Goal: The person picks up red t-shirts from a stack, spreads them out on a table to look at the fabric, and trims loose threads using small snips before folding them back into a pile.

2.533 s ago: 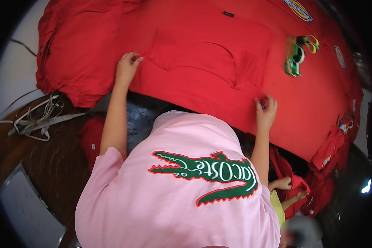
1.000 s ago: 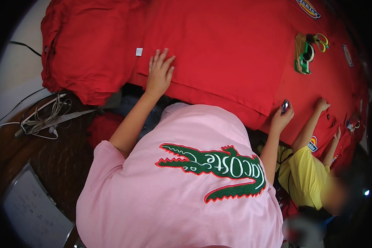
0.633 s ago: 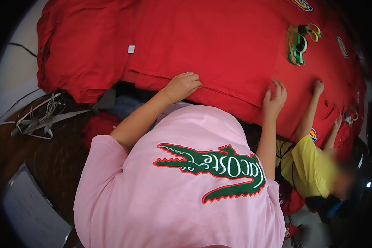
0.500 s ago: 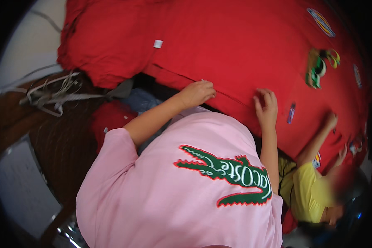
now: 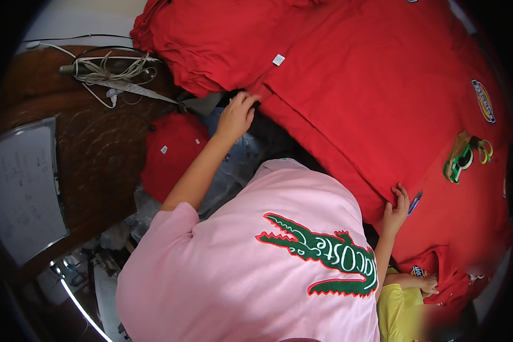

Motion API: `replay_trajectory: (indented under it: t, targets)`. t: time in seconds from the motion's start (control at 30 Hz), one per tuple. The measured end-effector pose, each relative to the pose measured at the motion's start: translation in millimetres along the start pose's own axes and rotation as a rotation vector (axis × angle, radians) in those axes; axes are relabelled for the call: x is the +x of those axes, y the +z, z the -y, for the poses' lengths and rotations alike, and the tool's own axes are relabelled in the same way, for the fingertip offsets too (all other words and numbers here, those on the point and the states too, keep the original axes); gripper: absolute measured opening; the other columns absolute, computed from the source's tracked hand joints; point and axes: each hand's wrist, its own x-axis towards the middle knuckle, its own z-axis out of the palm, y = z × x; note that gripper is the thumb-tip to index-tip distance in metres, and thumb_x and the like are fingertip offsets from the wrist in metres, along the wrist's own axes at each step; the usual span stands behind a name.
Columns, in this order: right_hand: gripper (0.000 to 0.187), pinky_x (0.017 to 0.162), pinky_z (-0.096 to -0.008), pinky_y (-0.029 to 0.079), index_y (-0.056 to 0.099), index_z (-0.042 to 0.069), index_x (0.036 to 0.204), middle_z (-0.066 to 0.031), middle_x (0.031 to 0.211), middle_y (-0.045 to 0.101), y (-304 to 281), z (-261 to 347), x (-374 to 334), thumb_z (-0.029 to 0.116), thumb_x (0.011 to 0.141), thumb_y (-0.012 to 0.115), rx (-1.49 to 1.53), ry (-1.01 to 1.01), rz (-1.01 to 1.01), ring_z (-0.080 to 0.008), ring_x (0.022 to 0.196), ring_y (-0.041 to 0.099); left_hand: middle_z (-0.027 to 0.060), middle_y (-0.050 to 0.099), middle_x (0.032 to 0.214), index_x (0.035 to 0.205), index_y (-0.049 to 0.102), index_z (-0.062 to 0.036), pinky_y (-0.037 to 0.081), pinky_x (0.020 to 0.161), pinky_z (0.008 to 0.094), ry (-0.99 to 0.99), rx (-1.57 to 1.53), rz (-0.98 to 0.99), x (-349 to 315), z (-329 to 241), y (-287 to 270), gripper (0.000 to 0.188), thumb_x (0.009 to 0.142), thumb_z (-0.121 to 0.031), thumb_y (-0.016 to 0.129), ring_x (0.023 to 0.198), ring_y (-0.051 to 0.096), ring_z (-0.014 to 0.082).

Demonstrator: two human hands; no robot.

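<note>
— What are the hands doing?

— I'm seeing the left hand [image 5: 235, 115] pinching the large red cotton garment's [image 5: 382, 97] folded edge on the tabletop, fingers closed on cloth. The right hand [image 5: 395, 210] is gripping its lower hem.

— Advice?

— Keeping both edges taut and level should be helping.

— Labels?

— A small white square tag [image 5: 278, 59] is sitting near the collar, an oval patch [image 5: 483, 101] at far right.

Red garments [image 5: 376, 97] covered nearly the whole bench, piled thicker at the upper left [image 5: 211, 40]. A tape dispenser [image 5: 459, 162] and scissors [image 5: 484, 151] sat on the fabric at the right. A tangle of cords [image 5: 111, 71] lay on the wooden surface [image 5: 91, 154] at the left, beside a whiteboard [image 5: 20, 194].
</note>
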Motion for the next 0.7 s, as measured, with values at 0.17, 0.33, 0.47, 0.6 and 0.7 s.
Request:
replay_trajectory:
  t: [0.17,0.33,0.47,0.6,0.7]
  targets:
    - [0.016,0.083,-0.0253,0.05,0.07,-0.003,0.106,-0.0033,0.094,0.069,-3.4,-27.3,37.6,0.011,0.099,0.069,0.475,0.391,-0.121,-0.0093,0.088,0.061,0.0117,0.062,0.127,0.104,0.067,-0.008,0.048,0.103,0.0463,0.307,0.061,-0.092,79.2,2.7,30.2,0.02,0.084,-0.006,0.065,0.119,0.06,0.0342]
    - [0.017,0.078,-0.0231,0.048,0.07,-0.003,0.106,-0.0002,0.09,0.067,-42.9,-15.5,97.5,0.012,0.098,0.07,0.568,0.377,-0.389,-0.0074,0.083,0.058,0.0097,0.07,0.111,0.104,0.07,-0.0077,0.05,0.096,0.0403,-0.053,-0.283,0.221,163.6,-18.3,9.9,0.017,0.089,-0.01,0.063,0.111,0.064,0.0317]
    - [0.024,0.08,-0.0228,0.049,0.068,-0.003,0.114,0.0006,0.092,0.067,-46.1,-59.8,130.3,0.014,0.098,0.071,0.329,0.494,-0.505,-0.0072,0.086,0.06,0.0158,0.069,0.106,0.109,0.07,-0.0069,0.052,0.093,0.0451,0.209,-0.237,-0.097,237.9,-36.8,18.5,0.023,0.087,-0.01,0.065,0.106,0.066,0.0338]
    - [0.033,0.088,-0.0338,0.052,0.065,0.0,0.125,-0.01,0.113,0.067,-24.7,-38.4,146.6,0.008,0.093,0.07,0.146,0.296,-0.626,-0.0186,0.095,0.066,0.0155,0.069,0.111,0.109,0.069,-0.0057,0.053,0.093,0.045,0.409,-0.088,-0.219,261.5,-79.1,40.4,0.024,0.085,-0.007,0.065,0.107,0.065,0.0349]
    - [0.038,0.105,-0.0426,0.046,0.062,0.002,0.129,-0.017,0.126,0.063,4.2,14.4,158.0,0.005,0.092,0.065,-0.105,0.157,-0.591,-0.0327,0.117,0.06,0.0129,0.067,0.123,0.113,0.067,-0.0062,0.048,0.104,0.0434,0.516,-0.258,-0.009,241.5,-118.2,77.4,0.026,0.088,-0.005,0.063,0.12,0.061,0.0337]
